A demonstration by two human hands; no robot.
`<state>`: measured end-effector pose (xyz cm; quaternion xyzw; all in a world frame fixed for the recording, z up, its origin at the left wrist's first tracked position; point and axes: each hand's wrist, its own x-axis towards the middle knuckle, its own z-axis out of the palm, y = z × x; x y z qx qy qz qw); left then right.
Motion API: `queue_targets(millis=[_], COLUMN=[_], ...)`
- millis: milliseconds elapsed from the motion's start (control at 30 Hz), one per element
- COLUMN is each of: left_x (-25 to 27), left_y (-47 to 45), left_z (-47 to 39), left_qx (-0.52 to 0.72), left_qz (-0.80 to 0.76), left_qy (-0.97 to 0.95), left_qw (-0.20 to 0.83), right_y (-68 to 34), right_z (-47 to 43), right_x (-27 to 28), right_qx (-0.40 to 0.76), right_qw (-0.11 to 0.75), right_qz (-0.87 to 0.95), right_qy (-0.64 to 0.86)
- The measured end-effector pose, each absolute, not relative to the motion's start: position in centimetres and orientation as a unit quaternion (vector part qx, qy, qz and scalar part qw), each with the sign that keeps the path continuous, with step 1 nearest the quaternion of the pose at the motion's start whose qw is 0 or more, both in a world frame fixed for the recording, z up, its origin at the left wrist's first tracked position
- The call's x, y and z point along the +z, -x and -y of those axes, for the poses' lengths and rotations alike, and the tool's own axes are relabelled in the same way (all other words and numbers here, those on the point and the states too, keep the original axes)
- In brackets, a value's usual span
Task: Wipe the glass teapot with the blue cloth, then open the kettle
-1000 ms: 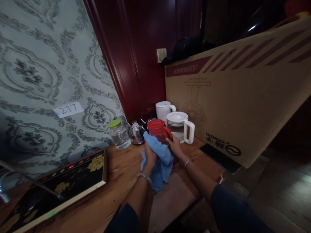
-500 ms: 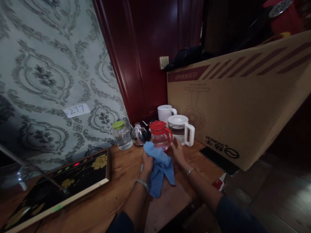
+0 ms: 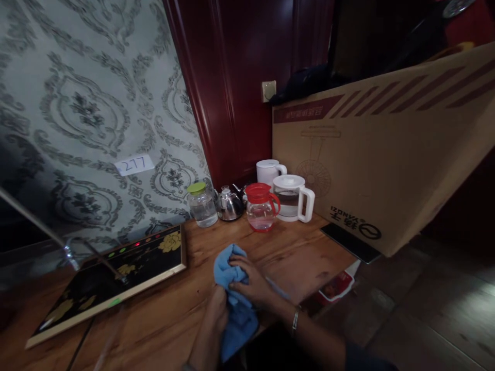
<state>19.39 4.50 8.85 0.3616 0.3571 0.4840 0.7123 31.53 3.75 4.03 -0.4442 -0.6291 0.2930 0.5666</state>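
A blue cloth (image 3: 238, 330) is bunched between my two hands at the near edge of the wooden table (image 3: 201, 288). My left hand (image 3: 218, 306) is closed on its lower left side. From the right, my right hand (image 3: 249, 281) grips the upper part with curled fingers. Beyond them, apart from both hands, stands a glass pitcher (image 3: 261, 211) with a red lid, red handle and some clear liquid inside. Just behind it to the right is a glass kettle (image 3: 288, 203) with a white lid and handle.
Along the wall stand a green-lidded glass jar (image 3: 203, 208), a shiny metal teapot (image 3: 229, 206) and a white kettle (image 3: 266, 170). A black panel with gold flowers (image 3: 154, 263) lies at left. A large cardboard box (image 3: 371, 154) bounds the right side, beside a dark flat slab (image 3: 350, 242).
My right hand has left the red-lidded pitcher and now grips the cloth. Both hands and the cloth have drawn back toward me, leaving the pitcher standing on the table.
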Motion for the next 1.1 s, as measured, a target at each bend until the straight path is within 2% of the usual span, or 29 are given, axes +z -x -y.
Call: queue_targets(millis=[167, 300, 467, 567, 733, 933, 1033, 1100], left_x=[9.6, 8.3, 6.9, 6.5, 5.3, 6.3, 6.4, 6.0], left_y=[-16.0, -13.4, -10.3, -9.8, -9.2, -7.3, -6.2, -6.0], left_z=[-2.3, -1.3, 0.2, 1.2, 1.7, 0.6, 0.2, 0.1], left_qx=[0.497, 0.493, 0.495, 0.516, 0.537, 0.516, 0.507, 0.471], left_qz=[-0.377, -0.391, -0.400, -0.453, -0.534, -0.504, -0.496, -0.490], left_qy=[-0.350, -0.313, -0.316, -0.352, -0.481, -0.579, -0.612, -0.662], left_qw=[0.699, 0.711, 0.704, 0.636, 0.441, 0.381, 0.349, 0.316], right_y=[-28.4, -26.9, -26.3, -25.5, -22.9, -23.5, -24.7, -24.8], right_z=[-3.1, -2.3, -1.2, -0.4, 0.8, 0.1, 0.2, 0.7], right_x=[5.0, 5.5, 5.5, 6.4, 8.1, 9.1, 10.1, 10.7], right_qx=[0.301, 0.320, 0.415, 0.448, 0.512, 0.472, 0.377, 0.305], right_qw=[0.571, 0.569, 0.589, 0.594, 0.556, 0.587, 0.595, 0.554], right_qz=[0.663, 0.671, 0.576, 0.547, 0.577, 0.551, 0.583, 0.653], right_qy=[0.380, 0.350, 0.386, 0.384, 0.308, 0.359, 0.405, 0.416])
